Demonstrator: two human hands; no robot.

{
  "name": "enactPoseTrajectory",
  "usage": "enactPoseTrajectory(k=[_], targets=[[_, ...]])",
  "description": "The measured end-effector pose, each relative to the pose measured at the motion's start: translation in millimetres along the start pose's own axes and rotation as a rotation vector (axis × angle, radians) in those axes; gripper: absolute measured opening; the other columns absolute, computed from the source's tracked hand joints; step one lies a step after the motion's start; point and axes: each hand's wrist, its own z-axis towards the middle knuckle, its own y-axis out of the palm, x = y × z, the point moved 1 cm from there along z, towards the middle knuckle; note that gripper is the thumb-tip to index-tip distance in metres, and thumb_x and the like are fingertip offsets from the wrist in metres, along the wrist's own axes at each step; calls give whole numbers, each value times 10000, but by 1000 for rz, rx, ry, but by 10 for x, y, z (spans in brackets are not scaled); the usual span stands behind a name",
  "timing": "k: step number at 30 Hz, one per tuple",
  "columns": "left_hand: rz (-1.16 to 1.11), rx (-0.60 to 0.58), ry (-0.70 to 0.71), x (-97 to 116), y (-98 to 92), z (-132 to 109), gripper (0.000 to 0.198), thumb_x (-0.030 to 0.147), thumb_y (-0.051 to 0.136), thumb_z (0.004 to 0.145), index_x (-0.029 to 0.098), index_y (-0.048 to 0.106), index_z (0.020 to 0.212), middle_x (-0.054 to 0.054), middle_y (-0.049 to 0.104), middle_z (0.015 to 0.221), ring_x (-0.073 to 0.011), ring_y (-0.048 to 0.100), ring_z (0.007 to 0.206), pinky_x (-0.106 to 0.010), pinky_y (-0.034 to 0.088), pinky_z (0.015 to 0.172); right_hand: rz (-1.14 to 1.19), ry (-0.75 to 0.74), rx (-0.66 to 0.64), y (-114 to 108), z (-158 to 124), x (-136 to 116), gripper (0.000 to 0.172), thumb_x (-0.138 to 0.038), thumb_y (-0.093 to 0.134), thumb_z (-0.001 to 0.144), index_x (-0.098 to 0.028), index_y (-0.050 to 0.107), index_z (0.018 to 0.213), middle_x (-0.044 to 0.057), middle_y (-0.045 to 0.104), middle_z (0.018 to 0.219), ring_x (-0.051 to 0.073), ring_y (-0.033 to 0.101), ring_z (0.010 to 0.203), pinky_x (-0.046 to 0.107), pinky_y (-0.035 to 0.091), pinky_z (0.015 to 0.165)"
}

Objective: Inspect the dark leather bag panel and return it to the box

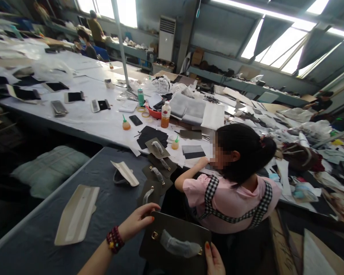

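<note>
Both hands grip a dark bag panel [174, 244] near the bench [31, 244]: left hand [137, 221] at its far-left corner, right hand [215, 261] at its right edge.

Cut off, covered, too far to read

Right hand [215, 261] cut by the bottom edge, only thumb and part of the palm showing. Left hand [137, 220] with fingertips tucked behind the panel [174, 244], forearm running out of frame. Panel's lower edge lost below the frame; its handle [177, 246] veiled in cloudy wrap. Bottle [165, 114] label too small to read. Far workers [87, 42] tiny and indistinct. Seated person's [235, 191] hands hidden behind the body.
</note>
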Motion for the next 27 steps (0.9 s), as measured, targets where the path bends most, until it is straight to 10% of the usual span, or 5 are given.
enactPoseTrajectory(k=[8, 13, 27], targets=[[-59, 53, 33, -42, -24, -20, 556, 424, 545, 816, 211, 451, 1320, -33, 526, 930, -192, 511, 832, -310, 424, 748, 57, 18, -32, -36, 116, 83, 710, -676, 772, 525, -164, 633, 998, 76, 745, 877, 272, 696, 856, 326, 561, 743], [-15, 7, 8, -39, 11, -49, 341, 388, 558, 828, 168, 627, 1080, -65, 593, 935, -215, 533, 879, -302, 415, 751, 99, 180, -125, -116, 29, -60, 768, -594, 852, 418, -155, 614, 1002, 73, 746, 855, 300, 691, 900, 338, 571, 729], [18, -22, 16, -43, 166, -192, 375, 410, 561, 836, 204, 602, 1147, -38, 615, 969, -216, 550, 932, -302, 432, 816, 215, 99, -185, -228, -353, -146, 591, -513, 789, 639, -134, 629, 1064, 94, 739, 885, 259, 702, 782, 339, 571, 684]])
